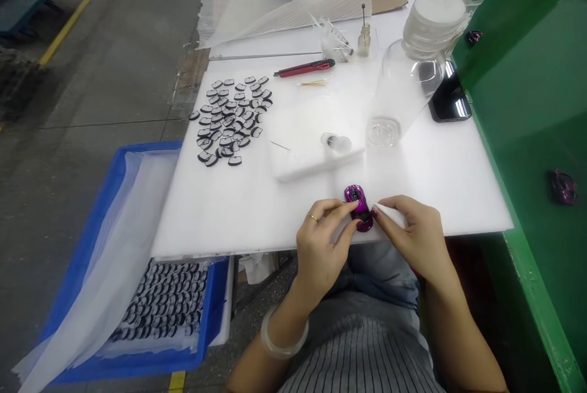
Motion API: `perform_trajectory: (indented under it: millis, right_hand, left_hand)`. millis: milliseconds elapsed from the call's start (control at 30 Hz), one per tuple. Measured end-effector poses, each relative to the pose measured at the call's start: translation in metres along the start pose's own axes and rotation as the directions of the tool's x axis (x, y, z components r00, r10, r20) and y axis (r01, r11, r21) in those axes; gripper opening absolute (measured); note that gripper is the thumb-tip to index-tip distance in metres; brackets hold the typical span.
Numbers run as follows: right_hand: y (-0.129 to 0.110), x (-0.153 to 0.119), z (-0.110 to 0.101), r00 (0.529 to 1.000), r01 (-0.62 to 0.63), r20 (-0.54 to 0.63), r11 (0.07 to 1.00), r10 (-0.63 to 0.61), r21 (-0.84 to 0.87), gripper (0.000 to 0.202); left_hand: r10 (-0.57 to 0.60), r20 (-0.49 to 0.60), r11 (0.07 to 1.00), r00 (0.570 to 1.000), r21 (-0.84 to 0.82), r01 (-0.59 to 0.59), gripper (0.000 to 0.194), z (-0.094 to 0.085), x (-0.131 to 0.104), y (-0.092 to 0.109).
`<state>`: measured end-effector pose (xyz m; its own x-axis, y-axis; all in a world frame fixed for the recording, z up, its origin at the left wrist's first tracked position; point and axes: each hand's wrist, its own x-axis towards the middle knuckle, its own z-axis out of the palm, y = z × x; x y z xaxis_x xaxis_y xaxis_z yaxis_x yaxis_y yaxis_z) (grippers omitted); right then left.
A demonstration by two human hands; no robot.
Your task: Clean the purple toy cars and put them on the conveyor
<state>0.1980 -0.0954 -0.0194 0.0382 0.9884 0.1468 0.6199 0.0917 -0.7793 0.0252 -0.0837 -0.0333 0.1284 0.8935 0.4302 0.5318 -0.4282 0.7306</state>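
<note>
A shiny purple toy car (356,198) is at the front edge of the white table, with my left hand (324,235) closed on its side between thumb and fingers. My right hand (415,228) pinches a small white piece (391,214), perhaps folded cloth or paper, close to the car's right rear. Whether that piece touches the car I cannot tell. Beyond the car lies a white pad (302,154) with a small clear dish (336,142) and a thin needle-like rod on it.
Many small black-and-white parts (232,118) lie at the table's left. A red cutter knife (304,68), cotton swabs (313,83), a small glass bottle (364,41), a large clear bottle (397,87) and a phone (450,96) stand or lie behind. A blue crate (98,209) sits lower left.
</note>
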Motion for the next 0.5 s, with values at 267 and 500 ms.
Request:
perform_trajectory:
  millis: [267, 500]
  right_hand:
    - [-0.0019, 0.0017, -0.0006, 0.998, -0.007, 0.057, 0.999, 0.010, -0.051, 0.011]
    - [-0.0032, 0.0013, 0.0004, 0.999, -0.007, 0.048, 0.998, 0.010, -0.056, 0.010]
  left_hand:
    - [-0.007, 0.025, 1.000, 1.000, 0.020, 0.007, 0.020, 0.0004, 0.0026, -0.0031]
    - [-0.034, 0.114, 0.999, 0.993, 0.012, 0.033, 0.023, -0.0013, 0.0066, -0.0042]
